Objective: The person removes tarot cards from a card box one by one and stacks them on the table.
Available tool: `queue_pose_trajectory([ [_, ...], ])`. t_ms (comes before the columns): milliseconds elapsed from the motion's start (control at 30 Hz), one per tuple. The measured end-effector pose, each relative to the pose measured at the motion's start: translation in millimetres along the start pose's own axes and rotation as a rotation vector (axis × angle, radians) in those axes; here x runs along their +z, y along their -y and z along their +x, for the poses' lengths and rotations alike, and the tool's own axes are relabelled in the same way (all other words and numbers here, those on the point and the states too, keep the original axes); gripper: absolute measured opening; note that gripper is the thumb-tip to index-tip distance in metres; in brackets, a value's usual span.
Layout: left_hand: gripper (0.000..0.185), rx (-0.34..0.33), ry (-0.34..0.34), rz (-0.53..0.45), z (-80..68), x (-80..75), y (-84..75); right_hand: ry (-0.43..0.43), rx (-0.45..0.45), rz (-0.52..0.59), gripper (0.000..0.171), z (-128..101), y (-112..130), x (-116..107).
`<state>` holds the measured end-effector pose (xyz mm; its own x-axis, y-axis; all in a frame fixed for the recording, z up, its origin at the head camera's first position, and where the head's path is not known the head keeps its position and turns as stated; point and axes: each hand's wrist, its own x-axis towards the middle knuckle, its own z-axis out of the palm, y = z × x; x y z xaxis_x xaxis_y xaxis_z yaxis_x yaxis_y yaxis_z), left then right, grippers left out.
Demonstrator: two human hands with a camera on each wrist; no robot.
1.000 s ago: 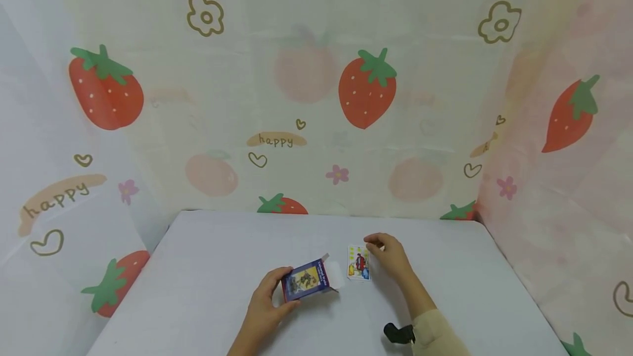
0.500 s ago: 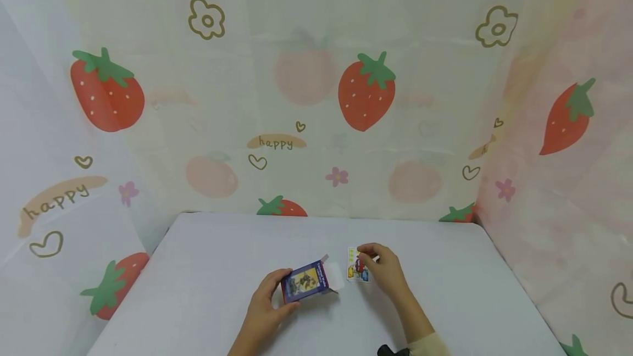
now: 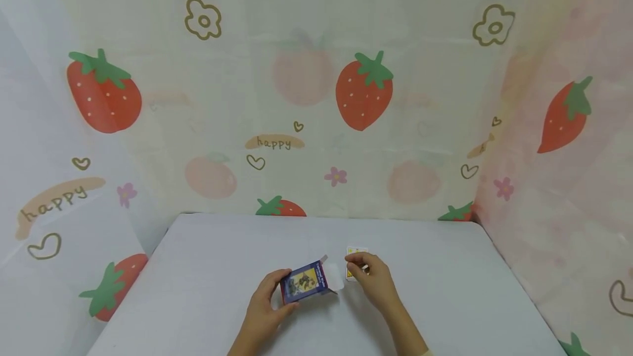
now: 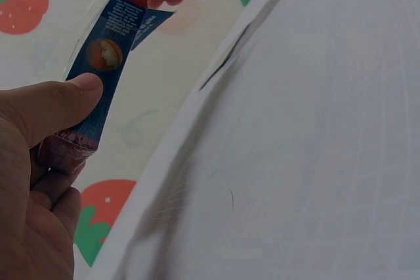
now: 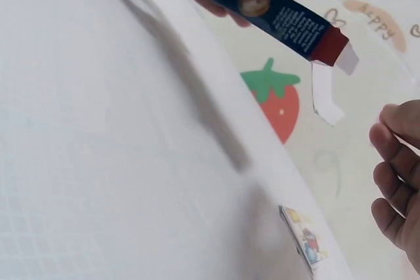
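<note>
My left hand (image 3: 266, 302) grips a small blue card box (image 3: 303, 283), thumb on one narrow side and fingers round the other, as the left wrist view shows. The box is tilted with its open end to the right, a white flap (image 3: 336, 277) sticking out there. Close beside that flap is my right hand (image 3: 377, 283), its fingers loosely bent and thumb near the index fingertip; nothing shows between them. A small stack of picture cards (image 5: 303, 237) lies on the table, partly hidden behind my right hand in the head view.
The white tabletop (image 3: 217, 257) ends at a back edge before a hanging cloth (image 3: 296, 180) printed with strawberries. More of this cloth hangs at the left and right sides.
My right hand has moved left and toward me, from the far right corner of the card stack to near the box's flap. My left hand and the box have hardly moved.
</note>
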<state>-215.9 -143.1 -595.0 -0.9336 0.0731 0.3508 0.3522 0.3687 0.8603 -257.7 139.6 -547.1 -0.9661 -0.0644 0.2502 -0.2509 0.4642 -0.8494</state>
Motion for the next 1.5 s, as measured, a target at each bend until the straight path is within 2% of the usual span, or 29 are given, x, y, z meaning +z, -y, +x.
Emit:
queue_pose_trajectory([
  [300, 0.077, 0.024, -0.005, 0.018, -0.1, -1.7, 0.4, -0.009, 0.005, 0.040, 0.009, -9, 6, 9],
  [500, 0.077, 0.011, -0.002, 0.013, 0.6, -1.7, 2.0, 0.029, -0.030, -0.014, 0.007, -10, 7, 16],
  [667, 0.079, 0.031, -0.011, 0.020, 1.1, -1.2, 4.0, 0.063, -0.049, -0.045, 0.008, -9, 7, 20],
  [933, 0.078, 0.004, -0.008, 0.005, -1.2, -1.5, 4.5, 0.136, -0.016, -0.080, 0.015, -12, 8, 24],
  [1133, 0.079, 0.031, -0.004, 0.016, -0.1, -1.1, 2.8, 0.148, -0.029, -0.091, 0.012, -12, 7, 27],
  [1267, 0.079, 0.019, 0.004, 0.008, -1.1, -0.5, 3.0, 0.156, -0.033, -0.087, 0.013, -13, 6, 28],
  [1500, 0.079, 0.026, 0.001, 0.000, -0.6, -0.5, 4.0, 0.128, -0.059, -0.081, 0.013, -14, 8, 33],
])
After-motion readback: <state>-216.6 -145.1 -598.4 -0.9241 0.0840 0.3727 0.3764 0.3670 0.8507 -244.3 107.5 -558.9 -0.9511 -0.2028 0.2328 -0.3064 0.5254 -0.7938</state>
